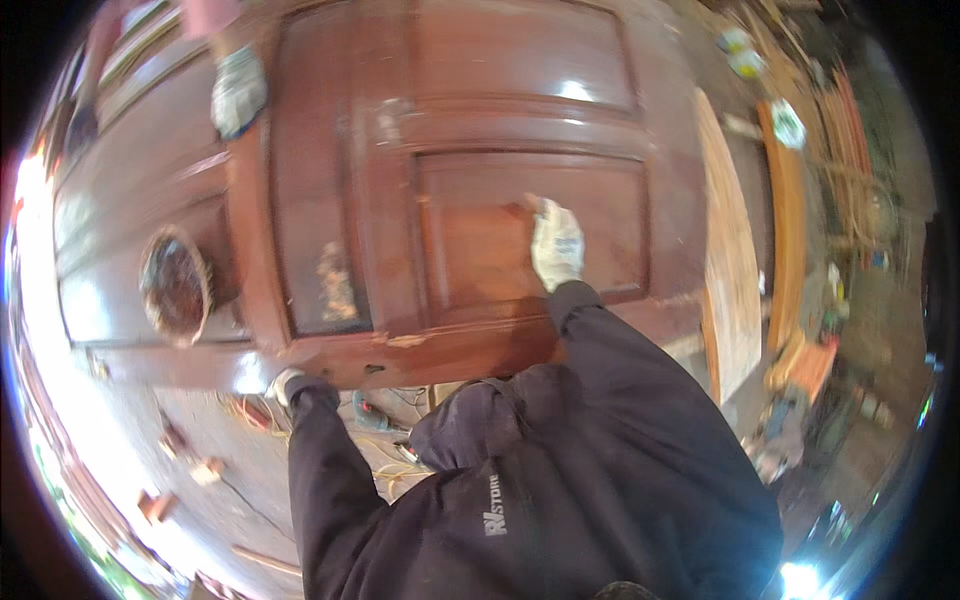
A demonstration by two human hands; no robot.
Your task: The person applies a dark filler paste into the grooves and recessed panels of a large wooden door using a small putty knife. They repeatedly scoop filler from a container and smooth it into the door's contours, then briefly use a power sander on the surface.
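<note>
A large reddish-brown panelled wooden door lies flat in front of me. My right hand, in a pale glove, is closed over a lower panel, fingers pinched around a small dark reddish thing whose kind I cannot make out. Wetter-looking, brighter red-brown colour covers part of that panel. At the door's near edge rests my left hand, also gloved; its fingers are mostly hidden. A round bowl with dark reddish contents sits on the door's left part. Crumbly tan material lies on a narrow panel.
Another person's gloved hand touches the door at the upper left. Light wooden boards and an orange-brown plank stand to the right. Below the near edge lie a teal power tool and cables. Wood scraps are on the floor.
</note>
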